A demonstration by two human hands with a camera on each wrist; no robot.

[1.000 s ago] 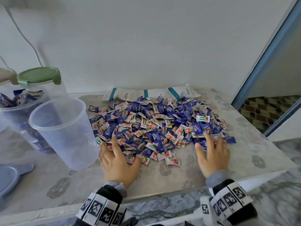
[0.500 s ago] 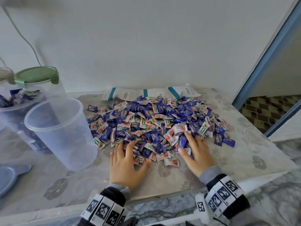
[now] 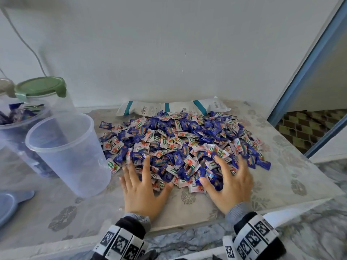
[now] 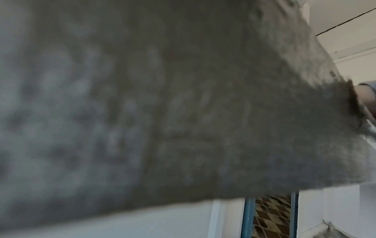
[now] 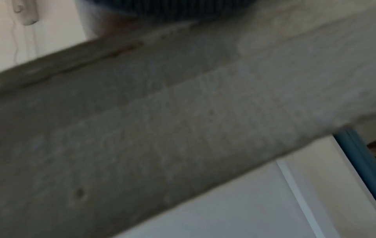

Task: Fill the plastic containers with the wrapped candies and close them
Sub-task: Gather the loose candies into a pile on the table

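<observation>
At the surface's left edge: a blue lid [image 3: 11, 203], a candy-filled tub [image 3: 16, 132], a green-lidded tub [image 3: 40, 89] behind, and an empty open tub [image 3: 69, 154] nearest the pile. Mid-surface, reaching toward the back edge: candies [image 3: 180, 143] heaped loose, a white bag [image 3: 169, 107] behind. Left hand [image 3: 144, 192] spread flat, fingertips at the heap's near rim; right hand [image 3: 230, 184] spread likewise, fingers among wrappers. Probably light, slick, crinkly, prone to scatter; best scooped from both flanks with cupped palms, never pinched singly.
</observation>
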